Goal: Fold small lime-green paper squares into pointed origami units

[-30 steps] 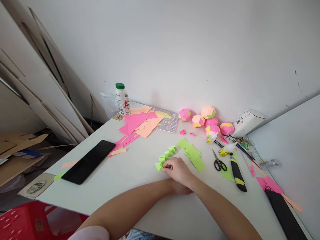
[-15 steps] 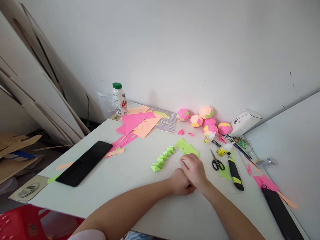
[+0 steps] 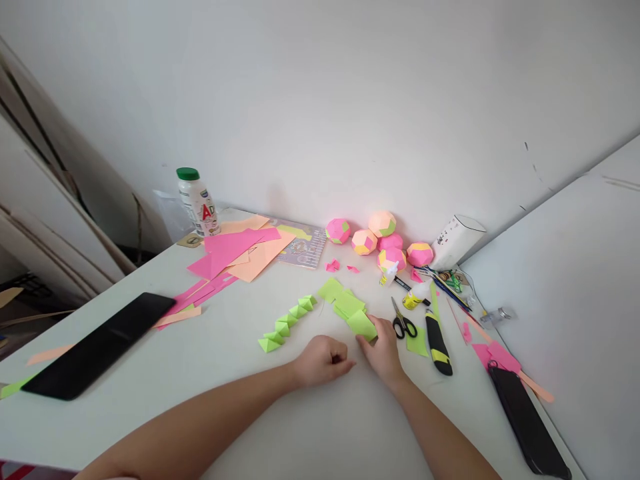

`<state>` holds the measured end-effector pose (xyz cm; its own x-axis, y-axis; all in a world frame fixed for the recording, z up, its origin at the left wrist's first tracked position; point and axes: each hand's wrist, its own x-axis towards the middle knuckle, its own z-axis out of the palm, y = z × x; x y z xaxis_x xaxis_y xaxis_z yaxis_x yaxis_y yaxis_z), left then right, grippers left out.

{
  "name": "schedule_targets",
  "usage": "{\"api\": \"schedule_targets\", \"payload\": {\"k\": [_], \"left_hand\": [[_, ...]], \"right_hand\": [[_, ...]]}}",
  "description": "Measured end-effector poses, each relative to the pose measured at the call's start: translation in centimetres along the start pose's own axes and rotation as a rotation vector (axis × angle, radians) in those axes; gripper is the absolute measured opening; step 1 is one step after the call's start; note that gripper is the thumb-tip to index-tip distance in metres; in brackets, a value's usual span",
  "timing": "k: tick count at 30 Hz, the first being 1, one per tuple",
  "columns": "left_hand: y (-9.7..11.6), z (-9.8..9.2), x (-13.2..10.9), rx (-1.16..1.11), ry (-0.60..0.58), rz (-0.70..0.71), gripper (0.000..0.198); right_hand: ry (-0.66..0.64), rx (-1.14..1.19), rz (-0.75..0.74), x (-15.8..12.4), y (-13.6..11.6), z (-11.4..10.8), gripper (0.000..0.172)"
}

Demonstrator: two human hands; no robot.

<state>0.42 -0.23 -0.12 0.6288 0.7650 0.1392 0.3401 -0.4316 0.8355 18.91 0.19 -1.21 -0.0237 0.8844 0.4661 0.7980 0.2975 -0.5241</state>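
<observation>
My right hand [image 3: 384, 350] pinches the edge of a light green paper square [image 3: 361, 324] between thumb and fingers. The square's far side lies against a small spread of green paper pieces [image 3: 340, 297]. My left hand [image 3: 323, 361] rests on the table to its left, fingers curled into a loose fist and thumb pointing right; nothing shows in it. A row of folded green paper pyramids [image 3: 285, 325] runs diagonally beyond that fist. Black-handled scissors [image 3: 404, 325] lie just right of my right hand, over a corner of another green paper piece [image 3: 417, 342].
Several paper balls [image 3: 364, 242] sit along the wall. Glue bottles [image 3: 415, 296] and a utility knife [image 3: 439, 343] are at right, with a black case [image 3: 527, 420] nearer. At left are a black tablet-like slab [image 3: 100, 347], pink sheets [image 3: 235, 250] and a white bottle [image 3: 199, 203].
My hands have come apart. The right now grips a green square by the paper pieces; the left has stayed low in a fist. The view has swung to the right.
</observation>
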Motion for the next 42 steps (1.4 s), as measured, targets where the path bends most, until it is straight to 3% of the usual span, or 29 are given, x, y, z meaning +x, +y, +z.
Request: {"api": "schedule_targets", "payload": {"k": [3,5,9,12,17,20,23,26,30,33,42], "left_hand": [[0.3,0.2,0.5,-0.153,0.079,-0.231,0.038],[0.7,0.3,0.8,-0.205,0.131,-0.296,0.042],[1.3,0.2,0.8,-0.331,0.18,-0.338,0.048],[1.2,0.1,0.6,-0.411,0.161,-0.304,0.043],[0.3,0.0,0.7,-0.686,0.186,-0.373,0.04],[0.2,0.0,0.8,-0.755,0.202,-0.372,0.041],[0.2,0.0,0.8,-0.801,0.192,-0.377,0.043],[0.1,0.1,0.8,-0.798,0.148,-0.379,0.045],[0.2,0.2,0.8,-0.742,0.119,-0.356,0.046],[0.3,0.2,0.8,-0.707,0.12,-0.341,0.044],[0.9,-0.2,0.1,-0.599,0.089,-0.252,0.041]], "right_hand": [[-0.051,0.178,0.079,-0.2,-0.4,-0.5,0.019],[-0.106,0.322,0.195,-0.3,-0.9,-0.8,0.023],[-0.191,0.649,0.402,-0.7,-2.0,-1.2,0.029],[-0.25,0.787,0.463,-1.0,-2.8,-1.2,0.03],[-0.407,0.751,0.377,-1.4,-3.3,-1.3,0.026],[-0.35,0.793,0.253,-1.6,-3.1,-1.4,0.02],[-0.313,0.839,0.142,-1.8,-2.7,-1.2,0.038],[-0.288,0.78,0.045,-1.7,-2.5,-1.1,0.044],[-0.264,0.682,-0.078,-1.4,-2.7,-1.4,0.026],[-0.287,0.666,-0.058,-1.1,-3.1,-1.6,0.011],[-0.302,0.579,0.104,-0.8,-3.2,-1.6,0.024]]}}
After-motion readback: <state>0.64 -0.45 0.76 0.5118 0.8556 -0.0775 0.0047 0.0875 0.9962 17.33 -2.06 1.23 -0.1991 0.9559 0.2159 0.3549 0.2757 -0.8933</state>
